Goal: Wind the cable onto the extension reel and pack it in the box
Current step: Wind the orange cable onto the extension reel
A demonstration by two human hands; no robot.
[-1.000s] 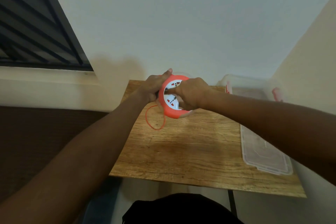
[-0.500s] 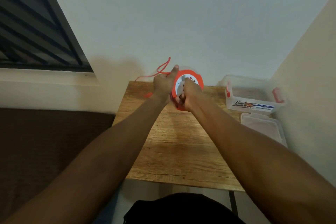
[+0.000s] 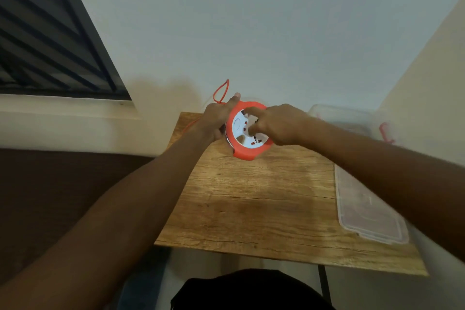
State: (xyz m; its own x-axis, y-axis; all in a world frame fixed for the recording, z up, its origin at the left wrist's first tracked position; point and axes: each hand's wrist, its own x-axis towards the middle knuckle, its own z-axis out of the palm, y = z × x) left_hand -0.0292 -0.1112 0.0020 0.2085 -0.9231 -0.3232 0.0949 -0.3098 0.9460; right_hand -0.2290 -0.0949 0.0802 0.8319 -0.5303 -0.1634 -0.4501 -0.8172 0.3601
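Note:
An orange extension reel (image 3: 247, 152) with a white socket face is held upright above the far side of the wooden table (image 3: 251, 204). My left hand (image 3: 216, 118) grips its left rim from behind. My right hand (image 3: 279, 123) rests on the white face, fingers pressed into its recesses. A loose loop of orange cable (image 3: 221, 90) sticks up behind my left hand, and more cable trails down to the table's left edge. The clear plastic box (image 3: 352, 118) with red latches stands at the far right, blurred.
The box's clear lid (image 3: 370, 209) lies flat along the table's right edge. A wall runs close behind the table and another on the right. A dark barred window is at the upper left. The table's near edge lies just in front of my body.
The reel has turned so its white face points toward me. My right hand shifted from the lower rim onto the face. The cable loop behind my left hand is shorter.

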